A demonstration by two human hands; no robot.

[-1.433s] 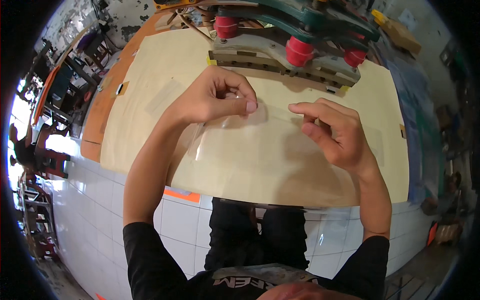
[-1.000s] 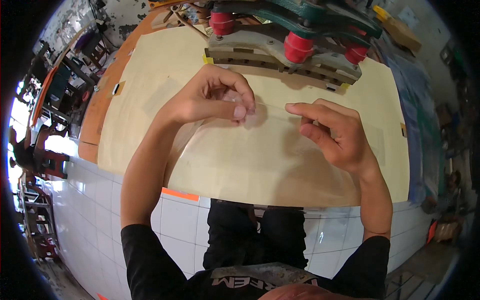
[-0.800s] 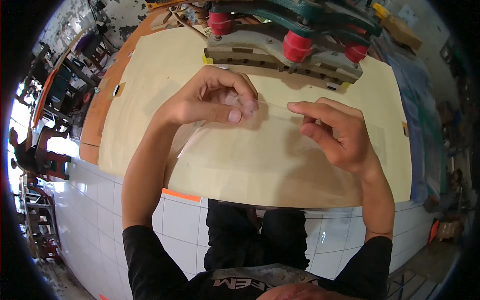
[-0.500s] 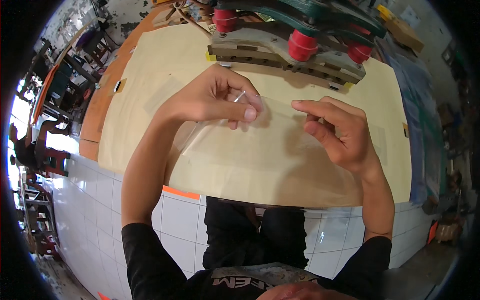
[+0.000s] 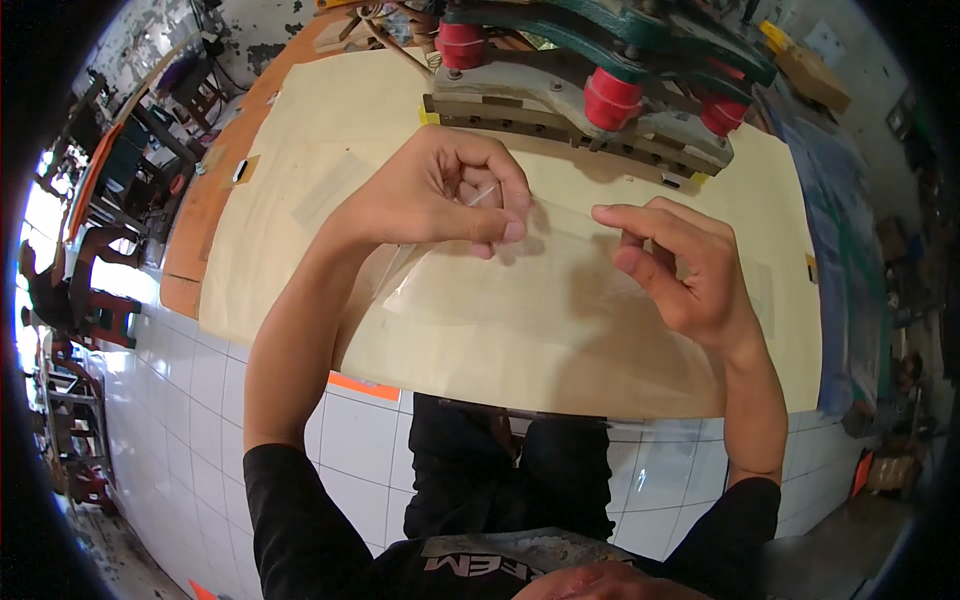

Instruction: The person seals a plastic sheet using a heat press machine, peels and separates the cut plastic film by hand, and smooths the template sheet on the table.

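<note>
While my left hand [image 5: 440, 200] has barely shifted over the last second or so, the grip has changed: the fingers are now curled tight, thumb pressed to the forefinger, pinching the top edge of the clear plastic film [image 5: 520, 270], and a thin pale strip [image 5: 484, 195] pokes out between the fingertips at about 2 o'clock of the hand; it only showed up half a second back. Can't tell if the strip is a film edge or a separate piece. My right hand [image 5: 680, 270] is half open, index and thumb extended toward 9 o'clock, fingertips on or just above the film's right top edge; I can't tell whether it actually holds anything. It sits a bit lower and more relaxed than before. The film lies flat on the beige paper-covered worktop [image 5: 300, 130], spanning between both hands and running down toward 6 o'clock, mostly unmoved. The grey-green clamp fixture [image 5: 560, 90] with red rollers [image 5: 612, 98] sits at 12 o'clock, near my hands, not touching them. My read: the left side is now secured and a fine edge is being worked; the right side is only steadying.
</note>
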